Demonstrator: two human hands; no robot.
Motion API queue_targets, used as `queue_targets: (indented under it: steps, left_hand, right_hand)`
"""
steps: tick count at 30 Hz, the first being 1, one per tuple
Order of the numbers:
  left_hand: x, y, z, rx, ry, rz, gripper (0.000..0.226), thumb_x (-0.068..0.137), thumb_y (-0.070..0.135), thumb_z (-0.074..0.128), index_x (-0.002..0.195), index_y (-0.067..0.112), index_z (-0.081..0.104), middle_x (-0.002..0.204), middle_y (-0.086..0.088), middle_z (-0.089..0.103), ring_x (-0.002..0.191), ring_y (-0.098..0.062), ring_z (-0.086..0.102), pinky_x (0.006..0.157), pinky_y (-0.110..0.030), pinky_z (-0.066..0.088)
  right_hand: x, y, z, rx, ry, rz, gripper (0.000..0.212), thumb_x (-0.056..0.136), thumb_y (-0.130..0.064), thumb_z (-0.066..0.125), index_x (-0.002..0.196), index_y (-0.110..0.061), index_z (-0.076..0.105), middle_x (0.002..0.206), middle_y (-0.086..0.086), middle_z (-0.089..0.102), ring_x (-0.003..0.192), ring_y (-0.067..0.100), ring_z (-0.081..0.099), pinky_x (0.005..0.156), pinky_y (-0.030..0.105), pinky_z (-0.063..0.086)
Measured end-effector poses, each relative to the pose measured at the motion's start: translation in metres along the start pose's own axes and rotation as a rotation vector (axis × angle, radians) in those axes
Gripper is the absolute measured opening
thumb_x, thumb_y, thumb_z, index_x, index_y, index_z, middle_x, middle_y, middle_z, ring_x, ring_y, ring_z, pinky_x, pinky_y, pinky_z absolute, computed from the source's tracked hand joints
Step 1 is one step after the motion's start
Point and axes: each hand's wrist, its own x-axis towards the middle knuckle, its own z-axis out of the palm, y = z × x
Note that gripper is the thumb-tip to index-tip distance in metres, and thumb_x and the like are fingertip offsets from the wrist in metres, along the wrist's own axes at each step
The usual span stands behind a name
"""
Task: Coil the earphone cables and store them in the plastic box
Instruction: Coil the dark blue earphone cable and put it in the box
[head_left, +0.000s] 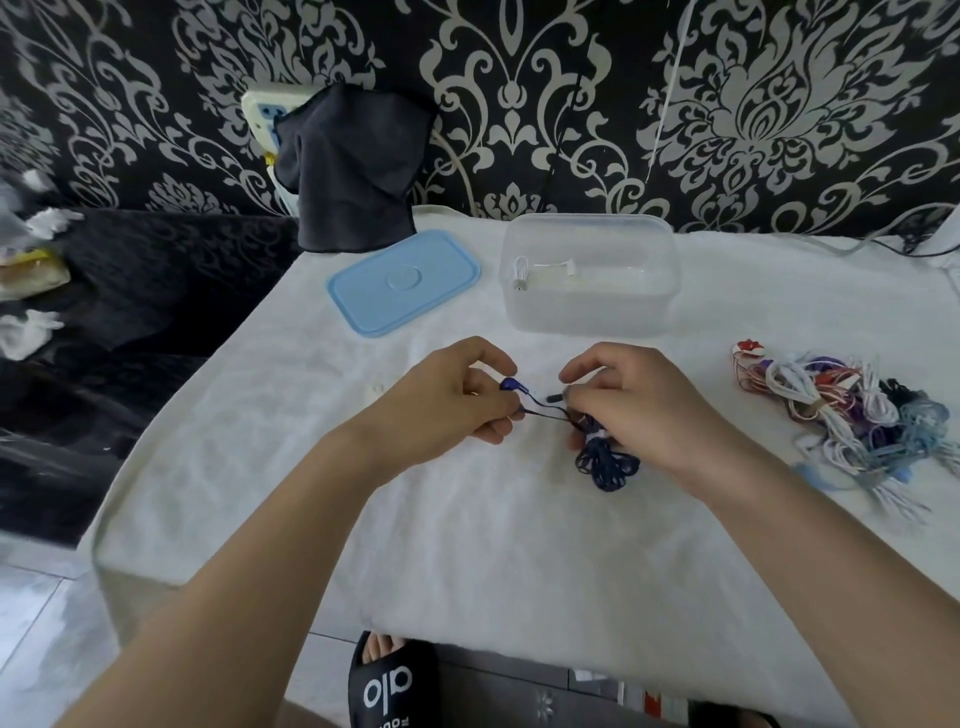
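1. My right hand (631, 410) pinches the dark blue earphone coil (605, 457) at its bound neck; loops hang toward me
2. My left hand (447, 405) pinches the loose tail, blue earbud (511, 384) beside its fingertips
3. Tail runs left-right between hands
4. Plastic box (589, 306) lies straight ahead, nearer my right hand; tangled pile (852, 421) waits far right

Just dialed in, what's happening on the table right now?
A person is coiling a dark blue earphone cable over the white towel. The right hand grips the bundled coil, while the left hand pinches the loose end near the blue earbud. The clear plastic box stands open with one white earphone inside, its blue lid lying beside it. A tangled pile of earphones waits at the right.
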Motion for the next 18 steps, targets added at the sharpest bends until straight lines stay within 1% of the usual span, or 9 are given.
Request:
queue_targets:
  steps: [2, 4, 6, 8, 10, 12, 13, 15, 18]
  left_hand:
    - [0.000, 0.002, 0.002, 0.049, -0.004, 0.036, 0.013, 0.096, 0.010, 0.066, 0.108, 0.014, 0.066, 0.082, -0.001, 0.077, 0.076, -0.015, 0.073, 0.080, -0.027, 0.062]
    - [0.001, 0.003, 0.004, 0.076, -0.008, 0.063, 0.009, 0.095, 0.011, 0.067, 0.104, 0.013, 0.067, 0.083, -0.003, 0.076, 0.076, -0.016, 0.074, 0.080, -0.026, 0.062]
    - [0.003, 0.003, 0.006, 0.105, -0.008, 0.071, 0.008, 0.095, 0.011, 0.068, 0.102, 0.013, 0.068, 0.087, -0.006, 0.077, 0.078, -0.018, 0.075, 0.081, -0.027, 0.062]
    - [0.006, 0.002, 0.006, 0.122, -0.005, 0.084, 0.009, 0.095, 0.011, 0.068, 0.103, 0.015, 0.069, 0.091, -0.006, 0.076, 0.080, -0.018, 0.076, 0.083, -0.029, 0.062]
    - [0.007, 0.002, 0.005, 0.122, 0.002, 0.107, 0.011, 0.095, 0.010, 0.067, 0.104, 0.015, 0.070, 0.096, -0.006, 0.075, 0.081, -0.018, 0.076, 0.085, -0.031, 0.063]
    - [0.008, 0.002, 0.004, 0.106, 0.004, 0.139, 0.014, 0.095, 0.006, 0.065, 0.104, 0.015, 0.072, 0.098, -0.007, 0.073, 0.082, -0.020, 0.076, 0.086, -0.032, 0.062]
    - [0.008, 0.002, 0.004, 0.101, 0.000, 0.151, 0.015, 0.095, 0.005, 0.065, 0.103, 0.015, 0.073, 0.099, -0.007, 0.073, 0.083, -0.021, 0.076, 0.086, -0.033, 0.062]
    - [0.009, 0.002, 0.003, 0.103, -0.006, 0.165, 0.016, 0.094, 0.004, 0.066, 0.103, 0.014, 0.073, 0.098, -0.005, 0.074, 0.083, -0.021, 0.076, 0.087, -0.034, 0.062]
    - [0.011, 0.002, 0.003, 0.116, 0.007, 0.176, 0.016, 0.093, 0.000, 0.063, 0.102, 0.012, 0.070, 0.095, -0.004, 0.075, 0.083, -0.021, 0.076, 0.085, -0.034, 0.063]
  right_hand:
    - [0.001, 0.003, 0.000, -0.144, 0.046, -0.023, 0.018, 0.090, -0.013, 0.056, 0.102, -0.023, 0.064, 0.079, -0.003, 0.073, 0.072, 0.015, 0.072, 0.063, 0.026, 0.049]
    - [0.002, 0.005, 0.000, -0.253, 0.048, -0.036, 0.016, 0.092, -0.016, 0.056, 0.103, -0.024, 0.064, 0.085, -0.005, 0.070, 0.079, 0.017, 0.069, 0.062, 0.026, 0.049]
    - [0.001, 0.008, 0.003, -0.377, 0.048, -0.054, 0.018, 0.091, -0.017, 0.057, 0.105, -0.024, 0.064, 0.095, -0.003, 0.066, 0.088, 0.021, 0.065, 0.067, 0.029, 0.048]
    - [0.001, 0.009, 0.005, -0.518, 0.109, -0.152, 0.024, 0.090, -0.013, 0.057, 0.109, -0.024, 0.066, 0.108, -0.001, 0.058, 0.100, 0.018, 0.057, 0.076, 0.029, 0.043]
    - [-0.001, 0.003, 0.004, -0.382, 0.114, -0.230, 0.029, 0.089, -0.009, 0.057, 0.110, -0.026, 0.067, 0.112, -0.008, 0.060, 0.105, 0.011, 0.057, 0.083, 0.026, 0.043]
    - [-0.003, -0.002, 0.003, -0.125, -0.038, -0.205, 0.029, 0.091, -0.011, 0.058, 0.114, -0.027, 0.066, 0.108, -0.013, 0.071, 0.101, 0.009, 0.064, 0.089, 0.029, 0.050]
    - [-0.004, -0.003, 0.004, -0.074, -0.122, -0.185, 0.027, 0.093, -0.015, 0.060, 0.116, -0.028, 0.063, 0.104, -0.012, 0.074, 0.099, 0.012, 0.067, 0.090, 0.033, 0.051]
    - [-0.004, -0.001, 0.007, -0.096, -0.186, -0.183, 0.025, 0.093, -0.022, 0.064, 0.117, -0.029, 0.061, 0.099, -0.011, 0.076, 0.095, 0.013, 0.069, 0.090, 0.036, 0.052]
    - [-0.001, 0.000, 0.009, -0.108, -0.091, -0.194, 0.015, 0.092, -0.024, 0.067, 0.106, -0.024, 0.062, 0.086, -0.009, 0.076, 0.085, 0.012, 0.069, 0.081, 0.032, 0.053]
